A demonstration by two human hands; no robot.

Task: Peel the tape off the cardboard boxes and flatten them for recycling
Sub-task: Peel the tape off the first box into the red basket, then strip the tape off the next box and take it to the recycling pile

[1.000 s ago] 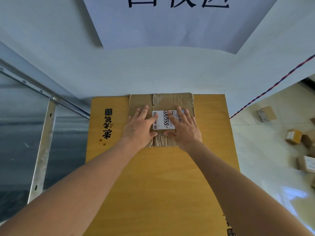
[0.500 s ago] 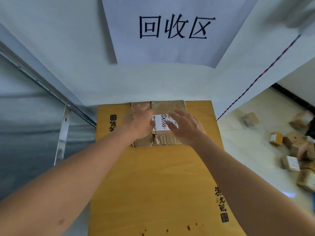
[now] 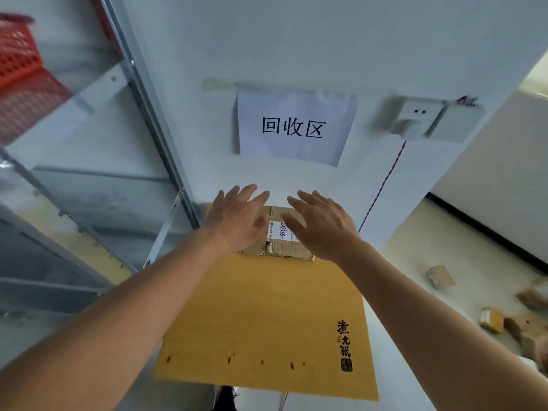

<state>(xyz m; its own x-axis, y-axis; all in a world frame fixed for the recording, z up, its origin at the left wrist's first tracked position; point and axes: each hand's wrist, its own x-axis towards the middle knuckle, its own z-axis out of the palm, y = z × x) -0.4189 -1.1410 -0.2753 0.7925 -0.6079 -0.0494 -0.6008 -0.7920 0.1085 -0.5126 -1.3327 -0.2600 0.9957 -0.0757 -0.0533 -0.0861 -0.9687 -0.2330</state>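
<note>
Now lifted clear of the flattened cardboard box: left hand and right hand, fingers spread and straight, holding nothing; a second ago pressed flat on it. Box lying flat at frame centre, on the far end of the yellow board, against the white wall. Judged: this box done, pressing finished. More boxes on the floor at lower right. Metal shelving close on the left edge; open room toward the right and near side.
</note>
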